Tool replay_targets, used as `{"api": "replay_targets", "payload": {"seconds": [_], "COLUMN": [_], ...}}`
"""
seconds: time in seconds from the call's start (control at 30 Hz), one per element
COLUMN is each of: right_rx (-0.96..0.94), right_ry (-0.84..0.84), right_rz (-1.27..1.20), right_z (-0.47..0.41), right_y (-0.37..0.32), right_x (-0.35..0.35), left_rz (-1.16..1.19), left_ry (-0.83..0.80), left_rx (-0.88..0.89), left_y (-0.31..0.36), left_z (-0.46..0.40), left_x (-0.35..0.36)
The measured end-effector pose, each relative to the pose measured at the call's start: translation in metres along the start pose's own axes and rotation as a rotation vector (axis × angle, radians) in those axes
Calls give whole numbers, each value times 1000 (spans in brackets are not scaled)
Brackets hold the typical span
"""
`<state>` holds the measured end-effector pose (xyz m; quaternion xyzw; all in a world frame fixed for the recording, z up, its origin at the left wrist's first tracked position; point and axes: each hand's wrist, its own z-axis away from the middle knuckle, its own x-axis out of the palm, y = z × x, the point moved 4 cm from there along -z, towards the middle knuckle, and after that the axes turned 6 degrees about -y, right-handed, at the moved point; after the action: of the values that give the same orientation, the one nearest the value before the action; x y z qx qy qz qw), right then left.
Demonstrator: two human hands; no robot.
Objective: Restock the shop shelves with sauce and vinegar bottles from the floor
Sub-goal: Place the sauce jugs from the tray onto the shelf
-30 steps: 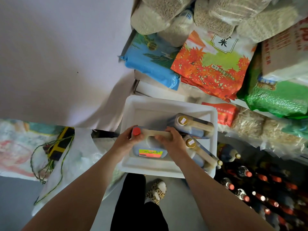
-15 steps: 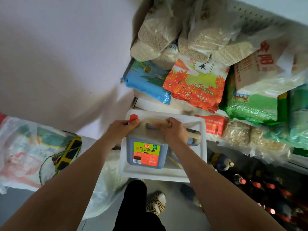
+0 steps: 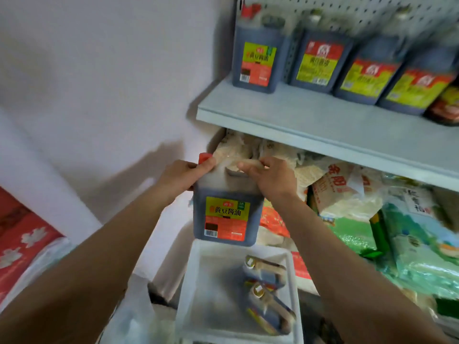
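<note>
A large dark soy sauce jug [image 3: 227, 219] with a yellow and red label and a red cap hangs upright in the air, above the white tub [image 3: 188, 281] and below the shelf board [image 3: 310, 125]. My right hand [image 3: 269, 178] grips its top handle. My left hand [image 3: 185, 177] holds its shoulder beside the red cap. Two more jugs [image 3: 267, 289] lie on their sides in the tub. Several matching jugs [image 3: 257, 60] stand in a row at the back of the shelf.
Bags of rice and grain [image 3: 347, 194] fill the lower shelf to the right. A white wall [image 3: 99, 83] is at the left. A red sack [image 3: 22, 234] and a white plastic bag [image 3: 139, 319] lie at the lower left.
Both hands have lifted the jug out of the tub and raised it toward the shelf. My view has tilted up, so the shelf with the row of jugs has come into sight.
</note>
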<state>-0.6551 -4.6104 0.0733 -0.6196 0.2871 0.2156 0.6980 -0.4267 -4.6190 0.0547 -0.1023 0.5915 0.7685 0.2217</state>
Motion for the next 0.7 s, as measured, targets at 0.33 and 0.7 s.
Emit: {"api": "replay_targets", "payload": {"seconds": [0.33,0.7], "right_rx": [-290,-283], "right_ry": [320,466], "right_rz": [-66,-16], "right_z": [-33,-139], "right_y": [-135,-166], "right_x": [-128,-151], "left_rz": [19,85], "left_ry": [127,59], "left_rx": [486,582], "left_y": [192,239], "left_z": [-6,-119], "left_x": [-88,-84]}}
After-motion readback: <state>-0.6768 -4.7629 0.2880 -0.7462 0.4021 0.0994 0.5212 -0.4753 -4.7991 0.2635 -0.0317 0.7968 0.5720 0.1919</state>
